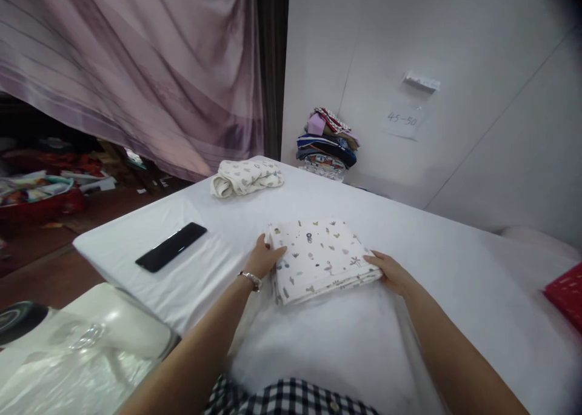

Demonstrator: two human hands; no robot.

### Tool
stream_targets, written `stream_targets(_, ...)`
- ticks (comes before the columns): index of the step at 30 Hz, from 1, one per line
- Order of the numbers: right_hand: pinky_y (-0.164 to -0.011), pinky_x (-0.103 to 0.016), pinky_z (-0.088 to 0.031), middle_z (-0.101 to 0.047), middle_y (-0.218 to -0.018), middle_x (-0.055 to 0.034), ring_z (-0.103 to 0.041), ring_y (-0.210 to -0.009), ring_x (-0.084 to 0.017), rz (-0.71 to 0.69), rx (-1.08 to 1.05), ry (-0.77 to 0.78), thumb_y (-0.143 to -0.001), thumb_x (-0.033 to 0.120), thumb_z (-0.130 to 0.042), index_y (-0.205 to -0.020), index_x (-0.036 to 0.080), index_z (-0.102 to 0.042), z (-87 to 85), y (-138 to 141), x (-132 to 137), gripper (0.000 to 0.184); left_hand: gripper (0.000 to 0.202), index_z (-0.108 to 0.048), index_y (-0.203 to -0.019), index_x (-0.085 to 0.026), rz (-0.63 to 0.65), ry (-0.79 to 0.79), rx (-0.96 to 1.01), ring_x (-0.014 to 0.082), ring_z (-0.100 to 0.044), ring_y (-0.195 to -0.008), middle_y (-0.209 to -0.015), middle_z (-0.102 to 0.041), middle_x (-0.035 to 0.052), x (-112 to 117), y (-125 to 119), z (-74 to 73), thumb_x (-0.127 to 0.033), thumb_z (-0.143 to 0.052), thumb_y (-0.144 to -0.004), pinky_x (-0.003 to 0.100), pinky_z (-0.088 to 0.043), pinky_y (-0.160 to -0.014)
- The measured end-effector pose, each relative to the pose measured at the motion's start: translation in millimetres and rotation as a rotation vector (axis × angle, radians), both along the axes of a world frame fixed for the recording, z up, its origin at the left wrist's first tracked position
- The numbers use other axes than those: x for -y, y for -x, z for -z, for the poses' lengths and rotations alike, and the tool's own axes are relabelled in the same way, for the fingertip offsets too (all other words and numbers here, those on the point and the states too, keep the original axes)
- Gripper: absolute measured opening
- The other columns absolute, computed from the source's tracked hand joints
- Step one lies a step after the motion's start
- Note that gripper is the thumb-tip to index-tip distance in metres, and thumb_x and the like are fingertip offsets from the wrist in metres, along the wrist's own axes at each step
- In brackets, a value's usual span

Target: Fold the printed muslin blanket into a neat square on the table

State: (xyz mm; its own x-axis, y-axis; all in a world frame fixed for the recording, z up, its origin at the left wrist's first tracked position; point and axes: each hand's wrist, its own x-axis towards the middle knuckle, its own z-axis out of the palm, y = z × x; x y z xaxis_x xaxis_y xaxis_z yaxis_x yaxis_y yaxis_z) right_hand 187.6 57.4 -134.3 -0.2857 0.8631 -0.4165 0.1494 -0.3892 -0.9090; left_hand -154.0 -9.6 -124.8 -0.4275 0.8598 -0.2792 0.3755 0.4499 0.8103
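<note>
A folded white cloth (321, 257) printed with small plants and animals lies in several layers in front of me. My left hand (266, 256), with a silver bracelet at the wrist, grips its left edge, thumb on top. At the right edge, my right hand (386, 269) pinches the layers between thumb and fingers. Between the cloth and my checked garment spreads a whitish, see-through sheet (318, 342), perhaps plastic; where its edges end I cannot tell. Farther back on the table, a loosely rolled cloth (248, 177) with a similar print rests apart from both hands.
A black phone (171, 247) lies on the white-covered table (218, 282), left of my hands. Folded clothes (328, 142) are stacked by the wall. Clear plastic (68, 360) covers a pale surface at lower left. Something red (566, 297) sits at the right edge. A pink curtain (182, 57) hangs behind.
</note>
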Motion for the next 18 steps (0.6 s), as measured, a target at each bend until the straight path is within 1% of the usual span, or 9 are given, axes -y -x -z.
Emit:
stream_targets(2,-0.068,-0.027,-0.049,-0.067,-0.097,-0.0089,-0.063,-0.078,-0.018,0.018,-0.049,0.003,-0.071,0.032,-0.066,-0.112,0.015,-0.057,2.2,0.2,1.8,0.045,0.092,-0.015,-0.138,-0.013,0.006,0.027,0.097,0.0228,-0.063,-0.083,-0.116,-0.056,0.0185,0.4,-1.2,2.3,-0.048,-0.062,-0.068,0.030,-0.049,-0.063)
stream_targets(4,-0.069,-0.028,-0.049,-0.068,-0.095,-0.0091,-0.064,-0.077,-0.018,0.037,-0.089,0.006,-0.070,0.030,-0.066,-0.111,0.014,-0.057,4.0,-0.1,3.1,0.044,0.087,-0.022,-0.136,-0.013,0.022,0.044,0.128,0.0212,-0.063,-0.078,-0.108,-0.061,0.0165,1.3,-2.8,4.1,-0.047,-0.063,-0.067,0.029,-0.048,-0.061)
stream_targets(5,-0.069,-0.028,-0.049,-0.068,-0.094,-0.0090,-0.064,-0.077,-0.018,0.044,-0.105,0.006,-0.070,0.030,-0.067,-0.110,0.014,-0.058,4.8,-0.3,3.6,0.044,0.084,-0.025,-0.135,-0.013,0.027,0.038,0.106,0.0208,-0.063,-0.078,-0.105,-0.062,0.0153,1.8,-3.5,4.4,-0.046,-0.063,-0.067,0.028,-0.048,-0.062)
stream_targets(7,-0.068,-0.028,-0.049,-0.068,-0.093,-0.0089,-0.064,-0.076,-0.018,0.061,-0.126,-0.002,-0.068,0.029,-0.067,-0.109,0.014,-0.058,5.9,-0.2,5.0,0.044,0.082,-0.028,-0.133,-0.013,0.027,-0.008,-0.003,0.0207,-0.063,-0.078,-0.098,-0.064,0.0127,1.7,-4.0,2.2,-0.044,-0.064,-0.067,0.028,-0.047,-0.066)
stream_targets(8,-0.068,-0.028,-0.049,-0.069,-0.093,-0.0088,-0.064,-0.076,-0.019,0.076,-0.133,-0.011,-0.067,0.028,-0.068,-0.109,0.014,-0.058,6.1,0.5,6.2,0.045,0.082,-0.027,-0.134,-0.014,0.033,-0.033,-0.076,0.0207,-0.062,-0.077,-0.094,-0.065,0.0111,0.6,-3.6,-0.6,-0.043,-0.064,-0.067,0.029,-0.046,-0.067)
stream_targets(11,-0.069,-0.029,-0.050,-0.069,-0.092,-0.0075,-0.065,-0.078,-0.021,0.185,-0.186,-0.069,-0.063,0.028,-0.071,-0.107,0.014,-0.059,5.4,7.6,14.4,0.048,0.082,-0.021,-0.138,-0.016,0.086,-0.114,-0.264,0.0199,-0.062,-0.073,-0.084,-0.065,0.0062,-9.6,0.5,-15.2,-0.042,-0.059,-0.071,0.029,-0.044,-0.067)
stream_targets(14,-0.076,-0.028,-0.050,-0.068,-0.097,-0.0052,-0.064,-0.084,-0.020,0.274,-0.286,-0.098,-0.062,0.029,-0.073,-0.111,0.018,-0.055,5.8,21.3,31.6,0.052,0.081,-0.015,-0.139,-0.019,0.084,-0.196,-0.352,0.0199,-0.061,-0.076,-0.087,-0.064,0.0056,-29.7,9.0,-29.3,-0.042,-0.056,-0.073,0.029,-0.042,-0.069)
stream_targets(16,-0.076,-0.030,-0.050,-0.067,-0.100,-0.0035,-0.064,-0.085,-0.020,0.245,-0.317,-0.045,-0.063,0.029,-0.073,-0.118,0.022,-0.050,8.9,31.6,47.4,0.060,0.080,-0.017,-0.139,-0.019,0.080,-0.177,-0.378,0.0211,-0.060,-0.082,-0.094,-0.064,0.0080,-45.2,16.6,-32.6,-0.041,-0.056,-0.073,0.029,-0.041,-0.071)
stream_targets(18,-0.073,-0.033,-0.052,-0.066,-0.103,-0.0016,-0.064,-0.083,-0.020,0.149,-0.323,0.062,-0.064,0.030,-0.073,-0.127,0.029,-0.039,14.0,41.6,65.2,0.071,0.079,-0.023,-0.138,-0.016,0.074,-0.100,-0.378,0.0235,-0.058,-0.089,-0.103,-0.061,0.0124,-60.7,25.1,-31.7,-0.039,-0.058,-0.071,0.030,-0.041,-0.075)
